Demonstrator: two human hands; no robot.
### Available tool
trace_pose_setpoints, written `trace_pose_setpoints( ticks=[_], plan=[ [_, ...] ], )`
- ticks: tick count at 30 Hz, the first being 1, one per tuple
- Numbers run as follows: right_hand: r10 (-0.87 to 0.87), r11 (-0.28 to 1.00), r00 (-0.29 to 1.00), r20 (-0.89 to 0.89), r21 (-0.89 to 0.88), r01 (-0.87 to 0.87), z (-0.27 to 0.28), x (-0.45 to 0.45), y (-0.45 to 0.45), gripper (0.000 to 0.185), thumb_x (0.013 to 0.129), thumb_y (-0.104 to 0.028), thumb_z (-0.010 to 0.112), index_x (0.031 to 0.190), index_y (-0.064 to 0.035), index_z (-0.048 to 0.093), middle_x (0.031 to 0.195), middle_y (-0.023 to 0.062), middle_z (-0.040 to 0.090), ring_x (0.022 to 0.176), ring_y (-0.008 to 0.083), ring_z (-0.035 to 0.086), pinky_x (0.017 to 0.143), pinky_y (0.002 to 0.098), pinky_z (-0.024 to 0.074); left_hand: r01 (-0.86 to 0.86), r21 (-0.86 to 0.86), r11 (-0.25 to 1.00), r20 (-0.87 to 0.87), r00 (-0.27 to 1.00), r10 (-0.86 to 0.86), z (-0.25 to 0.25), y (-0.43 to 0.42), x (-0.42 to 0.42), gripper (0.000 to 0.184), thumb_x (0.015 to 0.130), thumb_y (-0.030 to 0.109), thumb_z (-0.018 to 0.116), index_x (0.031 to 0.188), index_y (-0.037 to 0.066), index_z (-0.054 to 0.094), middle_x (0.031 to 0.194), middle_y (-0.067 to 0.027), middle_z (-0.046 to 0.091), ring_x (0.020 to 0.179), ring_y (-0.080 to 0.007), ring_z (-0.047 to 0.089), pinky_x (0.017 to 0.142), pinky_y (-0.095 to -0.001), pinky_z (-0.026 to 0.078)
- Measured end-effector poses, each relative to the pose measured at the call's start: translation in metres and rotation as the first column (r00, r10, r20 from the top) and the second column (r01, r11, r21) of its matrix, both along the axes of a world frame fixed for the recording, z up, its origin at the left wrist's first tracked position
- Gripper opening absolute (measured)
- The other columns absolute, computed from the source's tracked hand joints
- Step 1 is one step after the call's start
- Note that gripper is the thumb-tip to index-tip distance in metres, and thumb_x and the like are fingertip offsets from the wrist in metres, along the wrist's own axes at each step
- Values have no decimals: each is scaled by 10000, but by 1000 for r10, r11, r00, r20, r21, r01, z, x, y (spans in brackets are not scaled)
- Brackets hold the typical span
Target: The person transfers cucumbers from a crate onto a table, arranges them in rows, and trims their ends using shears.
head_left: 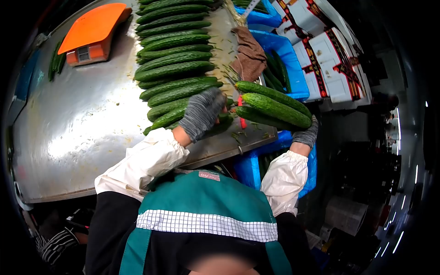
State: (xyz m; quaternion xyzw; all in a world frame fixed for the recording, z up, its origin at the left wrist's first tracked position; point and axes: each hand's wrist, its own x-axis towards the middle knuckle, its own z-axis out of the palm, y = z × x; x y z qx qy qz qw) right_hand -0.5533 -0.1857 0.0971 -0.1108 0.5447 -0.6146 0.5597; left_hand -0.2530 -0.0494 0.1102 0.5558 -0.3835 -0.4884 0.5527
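My right hand [308, 133], in a grey knit glove, is closed round the near ends of three cucumbers [279, 107], held together above the table's right edge. My left hand [201, 114], gloved the same way, is over the near end of a long row of cucumbers [176, 55]. Its fingers are curled, with bare fingertips showing; what lies in them is hidden. Between my hands, a red-handled tool [242, 114] lies partly behind the held cucumbers; its kind is unclear.
An orange scale [94, 30] stands on the metal table [82, 119], near a few more cucumbers [57, 62]. A brown cloth [249, 54] and stem scraps lie at right. Beyond the edge are a blue-lined crate [298, 68], another blue crate [250, 169] below, and white boxes [327, 59].
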Motion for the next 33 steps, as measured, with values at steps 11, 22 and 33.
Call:
trace_pose_setpoints(
  ticks=[11,22,33],
  plan=[
    [139,990,990,0,-12,-139,-14,122,-34,330,786,-342,476,993,-99,562,1021,116,572,923,334,527,811,511,409,-199,-127,972,551,801,236,-30,19,55,205,811,169,491,938,14,532,705,-187,567,676,-330,577,615,-420,454],
    [390,920,920,40,-43,-389,-59,293,-100,338,775,-339,488,1003,-104,569,1049,81,572,924,281,527,786,413,414,-454,142,879,-51,884,465,-31,8,168,171,874,222,462,836,61,504,572,-19,492,401,-87,436,387,-211,356],
    [565,819,783,-260,292,-494,-33,376,-163,367,795,-387,432,949,-90,582,975,107,590,862,278,528,733,410,408,-533,-324,782,767,336,546,-78,-67,274,217,872,184,428,962,12,525,801,-155,598,715,-289,579,664,-364,445]
  ],
)
